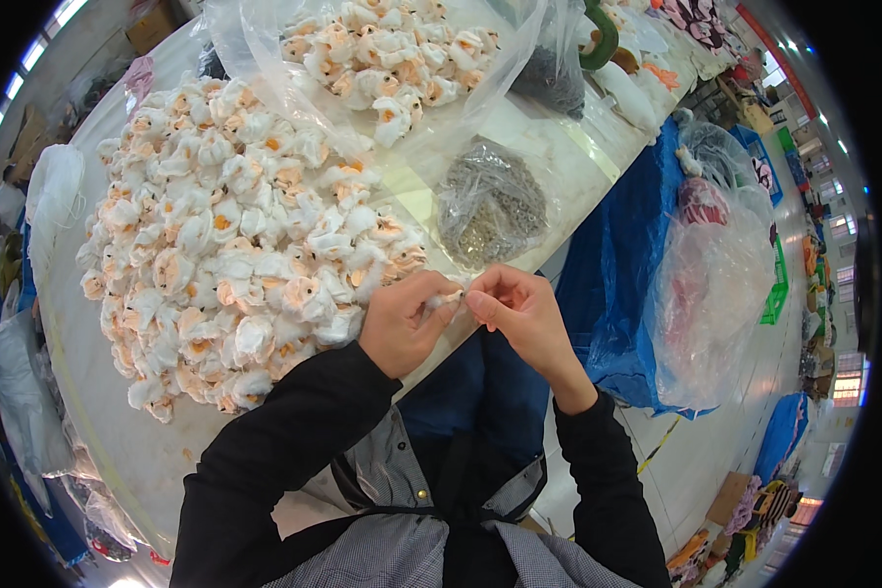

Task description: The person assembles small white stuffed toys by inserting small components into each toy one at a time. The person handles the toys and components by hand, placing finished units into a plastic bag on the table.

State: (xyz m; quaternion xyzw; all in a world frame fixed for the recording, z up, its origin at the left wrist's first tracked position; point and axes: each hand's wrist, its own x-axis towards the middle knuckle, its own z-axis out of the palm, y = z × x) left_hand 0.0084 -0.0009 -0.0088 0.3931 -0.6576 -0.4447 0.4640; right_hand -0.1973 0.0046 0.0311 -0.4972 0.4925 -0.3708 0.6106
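Observation:
At the table's near edge, my left hand [402, 321] is closed round a small white plush piece [447, 300], most of it hidden by the fingers. My right hand [515, 312] meets it from the other side, thumb and forefinger pinched together at the piece's tip. Whatever lies between those right fingertips is too small to make out. Beside my left hand spreads a big heap of white fluffy plush pieces [235, 245] with peach and orange patches and small black dots. Just beyond both hands lies a clear plastic bag [492, 201] of tiny greyish-gold parts.
More plush pieces [387, 59] lie in a clear bag at the far side of the table [98, 392]. A bag of dark bits [551, 78] stands near it. White thread [57, 191] hangs at the left edge. On the right are blue sheeting [617, 265] and a filled clear sack [710, 294].

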